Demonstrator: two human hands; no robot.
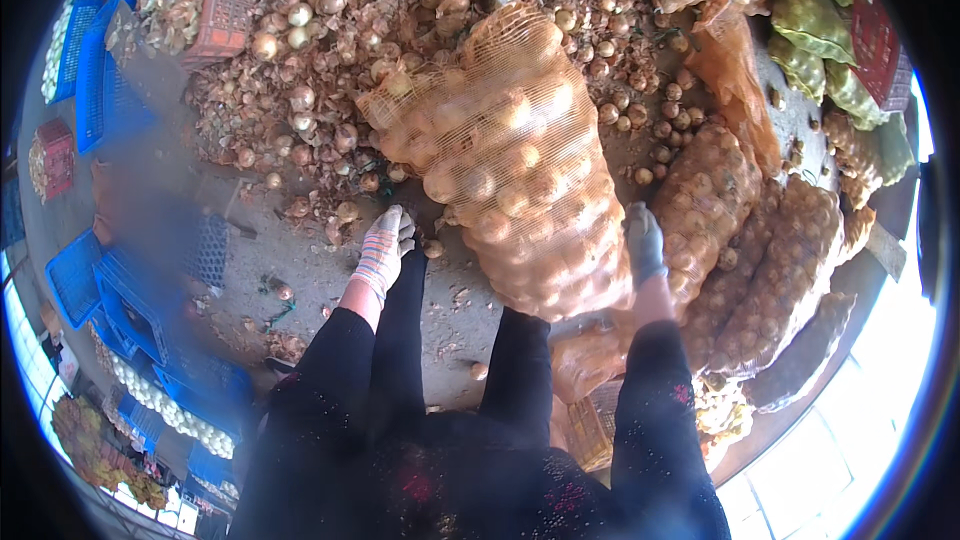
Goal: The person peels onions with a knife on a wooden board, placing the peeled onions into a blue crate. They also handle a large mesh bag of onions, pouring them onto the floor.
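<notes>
A large orange mesh sack full of onions (525, 187) lies tilted in front of me, its lower end near my knee. My right hand (645, 240), in a pale glove, is at the sack's lower right side; whether its fingers grip the mesh cannot be told. My left hand (390, 240), in a white glove with coloured stripes, is to the left of the sack, apart from it, with its fingers curled above the floor. What, if anything, is between those fingers is not visible. A small loose onion (433, 248) lies just right of it.
A heap of loose onions and skins (322, 90) spreads beyond the sack. Filled mesh sacks (705, 202) stand or lie at the right, with green sacks (814, 19) farther off. A red plastic crate (229, 4) is at upper left, blue crates (131, 307) at left. An empty-looking orange mesh bag (735, 82) lies upper right.
</notes>
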